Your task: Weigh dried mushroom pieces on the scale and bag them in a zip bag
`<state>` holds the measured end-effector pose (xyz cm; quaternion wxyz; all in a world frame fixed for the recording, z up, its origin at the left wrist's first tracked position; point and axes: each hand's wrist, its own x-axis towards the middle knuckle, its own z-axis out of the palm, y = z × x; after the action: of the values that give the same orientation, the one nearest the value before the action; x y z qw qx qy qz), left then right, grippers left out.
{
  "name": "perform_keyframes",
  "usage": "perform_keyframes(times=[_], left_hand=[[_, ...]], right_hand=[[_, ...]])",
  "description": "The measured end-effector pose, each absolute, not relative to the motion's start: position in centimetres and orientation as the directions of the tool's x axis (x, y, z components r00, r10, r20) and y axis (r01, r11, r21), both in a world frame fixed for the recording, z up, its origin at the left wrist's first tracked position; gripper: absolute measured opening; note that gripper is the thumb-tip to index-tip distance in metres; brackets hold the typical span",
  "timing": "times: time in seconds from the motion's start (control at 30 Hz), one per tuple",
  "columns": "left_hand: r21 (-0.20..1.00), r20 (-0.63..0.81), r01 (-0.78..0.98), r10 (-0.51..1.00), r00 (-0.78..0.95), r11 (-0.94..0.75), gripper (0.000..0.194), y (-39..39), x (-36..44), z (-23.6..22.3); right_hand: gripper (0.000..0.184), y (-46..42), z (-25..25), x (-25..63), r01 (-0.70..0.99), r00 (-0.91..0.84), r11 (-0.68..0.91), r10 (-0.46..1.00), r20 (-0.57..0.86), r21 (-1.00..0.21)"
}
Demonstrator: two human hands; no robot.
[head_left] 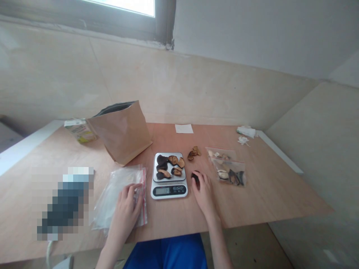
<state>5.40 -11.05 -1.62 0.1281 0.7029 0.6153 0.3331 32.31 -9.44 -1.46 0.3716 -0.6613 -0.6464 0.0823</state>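
Observation:
My left hand (127, 203) lies on a stack of clear zip bags with red strips (117, 194), its fingers curled on the top bag. My right hand (204, 191) rests on the table right of a small digital scale (169, 190) and closes its fingers round a dark dried piece (195, 175). Several dark and brown dried slices (169, 166) sit on the scale's pan. A few loose brown pieces (194, 152) lie on the table behind my right hand.
An open brown paper bag (123, 132) stands behind the zip bags, with a small green carton (80, 130) to its left. Two filled zip bags (228, 168) lie at the right. A white paper slip (184, 128) and white scraps (246, 132) lie by the wall.

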Motion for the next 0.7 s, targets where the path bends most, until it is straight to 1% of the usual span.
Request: perform_keyframes(times=[0.33,0.43,0.57,0.63,0.7], left_hand=[[0.590,0.288,0.781,0.957,0.031,-0.203,0.031,-11.1,5.3,-1.8],[0.540,0.307,0.822,0.952,0.008,-0.180,0.035,-11.3,5.4,-1.9],[0.433,0.352,0.896,0.934,-0.068,-0.098,0.048,-11.5,5.8,-1.9],[0.429,0.352,0.895,0.935,-0.042,-0.121,0.053,-11.5,5.9,-2.1],[0.438,0.362,0.879,0.932,0.018,-0.187,0.056,-11.3,5.8,-2.4]], right_hand=[[0.026,-9.4,-1.6,32.4,0.815,0.142,0.112,0.913,0.382,-0.568],[0.026,-9.5,-1.7,32.4,0.815,0.137,0.123,0.909,0.395,-0.566],[0.025,-9.6,-2.1,32.5,0.802,0.127,0.148,0.905,0.407,-0.579],[0.025,-9.1,-2.3,32.8,0.793,0.143,0.144,0.900,0.411,-0.592],[0.024,-8.3,-2.5,33.2,0.795,0.168,0.126,0.894,0.416,-0.593]])
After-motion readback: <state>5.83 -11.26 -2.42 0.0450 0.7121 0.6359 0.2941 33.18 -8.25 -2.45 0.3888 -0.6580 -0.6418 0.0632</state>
